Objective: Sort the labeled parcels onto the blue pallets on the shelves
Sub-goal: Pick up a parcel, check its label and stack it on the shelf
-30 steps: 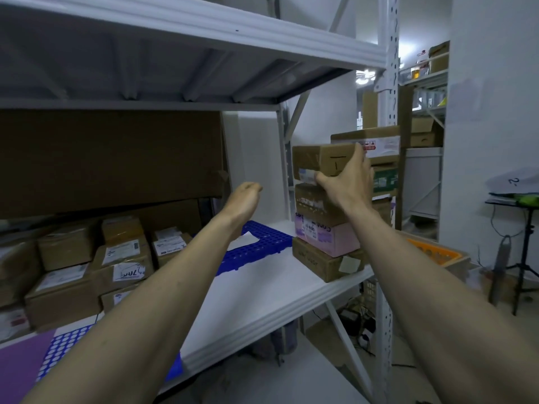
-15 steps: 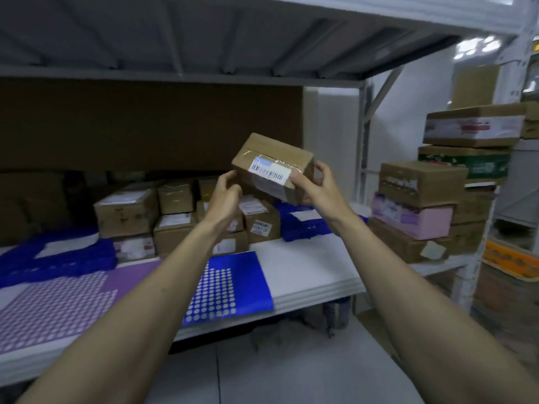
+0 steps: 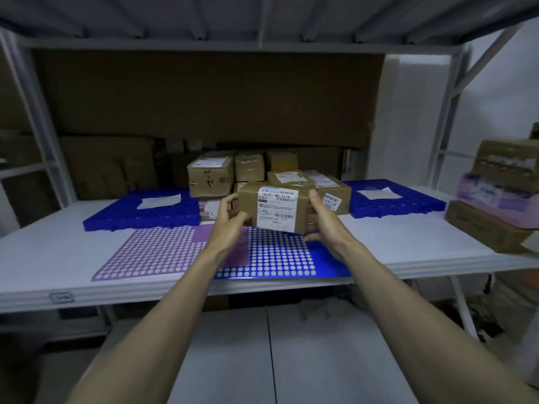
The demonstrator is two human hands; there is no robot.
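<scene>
Parcel (image 3: 274,207) between left hand (image 3: 230,220), right hand (image 3: 326,225)

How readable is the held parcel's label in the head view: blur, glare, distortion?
Head view: dim, bluish light; label on the held parcel shows barcode and large characters, fine print soft; no glare on it; wide-angle bending of shelf posts at the edges; both hands reasonably sharp.

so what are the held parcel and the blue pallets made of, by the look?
Held parcel: brown corrugated cardboard, matte, with glossy tape glints and a white printed paper label. Blue pallets: probably moulded plastic, going by the uniform saturated blue, slight sheen and regular grid of holes. Both hands, left hand and right hand, grip the parcel.
</scene>
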